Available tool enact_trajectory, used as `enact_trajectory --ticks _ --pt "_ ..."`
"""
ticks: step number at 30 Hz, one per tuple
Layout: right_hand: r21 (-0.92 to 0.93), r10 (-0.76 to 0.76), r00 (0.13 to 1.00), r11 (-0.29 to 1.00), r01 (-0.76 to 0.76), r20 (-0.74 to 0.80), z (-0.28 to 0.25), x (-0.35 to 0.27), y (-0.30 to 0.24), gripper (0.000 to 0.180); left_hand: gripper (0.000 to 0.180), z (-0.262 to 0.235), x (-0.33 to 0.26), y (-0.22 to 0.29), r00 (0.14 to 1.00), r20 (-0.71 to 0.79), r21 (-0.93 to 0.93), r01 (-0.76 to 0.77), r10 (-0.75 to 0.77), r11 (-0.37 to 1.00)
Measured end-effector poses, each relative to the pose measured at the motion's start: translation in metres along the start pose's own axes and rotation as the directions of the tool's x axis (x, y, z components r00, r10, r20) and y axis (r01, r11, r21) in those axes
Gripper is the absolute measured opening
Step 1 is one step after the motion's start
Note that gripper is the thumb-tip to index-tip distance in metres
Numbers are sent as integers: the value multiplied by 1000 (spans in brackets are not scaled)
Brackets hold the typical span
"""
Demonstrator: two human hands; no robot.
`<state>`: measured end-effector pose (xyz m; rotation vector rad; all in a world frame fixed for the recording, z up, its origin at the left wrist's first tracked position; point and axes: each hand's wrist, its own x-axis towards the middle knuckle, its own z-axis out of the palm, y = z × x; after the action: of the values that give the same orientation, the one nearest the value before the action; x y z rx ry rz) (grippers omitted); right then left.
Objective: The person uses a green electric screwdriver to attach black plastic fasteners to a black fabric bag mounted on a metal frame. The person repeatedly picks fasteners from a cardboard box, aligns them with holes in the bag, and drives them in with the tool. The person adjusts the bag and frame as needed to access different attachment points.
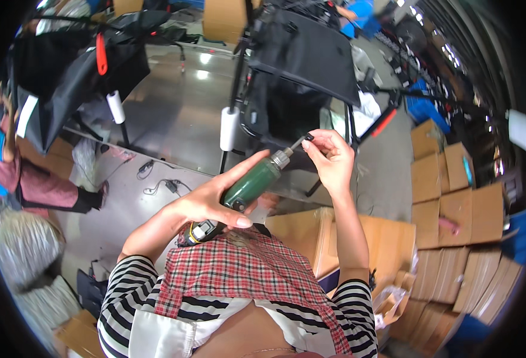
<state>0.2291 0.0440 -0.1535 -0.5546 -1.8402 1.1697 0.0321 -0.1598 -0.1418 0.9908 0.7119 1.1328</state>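
Note:
My left hand (206, 201) is wrapped round a green electric screwdriver (254, 184), which points up and to the right in front of my apron. Its metal bit reaches toward my right hand (334, 160). Thumb and forefinger there pinch a small black piece (309, 137) at the tip of the bit; whether it is a screw or a cap is too small to tell. Just beyond both hands stands a black fabric seat or cart on a dark tube frame (301, 56), with a white sleeve (229, 128) round one tube.
Another black fabric frame (81, 77) with a red strap stands at the far left. A person (42, 173) works near the left edge. Cardboard boxes (466, 221) are stacked at the right, and a large carton (298, 232) lies close below my right forearm. Cables (170, 186) lie at the left.

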Motion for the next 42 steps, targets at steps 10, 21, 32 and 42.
enact_trajectory --ticks 10,21,32,42 --pt "-275 -283 955 915 297 92 99 70 -14 21 117 -86 -36 30 998 -15 -123 -62 61 990" --pt "-365 -404 888 878 309 -221 122 149 -20 27 133 -201 -29 46 899 248 -689 -100 362 718" --pt "-975 -19 985 144 172 171 99 448 174 10 135 -276 -29 59 960 165 -795 -6 225 606" --pt "-818 377 802 531 222 463 78 187 -7 17 130 -306 25 74 933 241 -780 23 266 626"
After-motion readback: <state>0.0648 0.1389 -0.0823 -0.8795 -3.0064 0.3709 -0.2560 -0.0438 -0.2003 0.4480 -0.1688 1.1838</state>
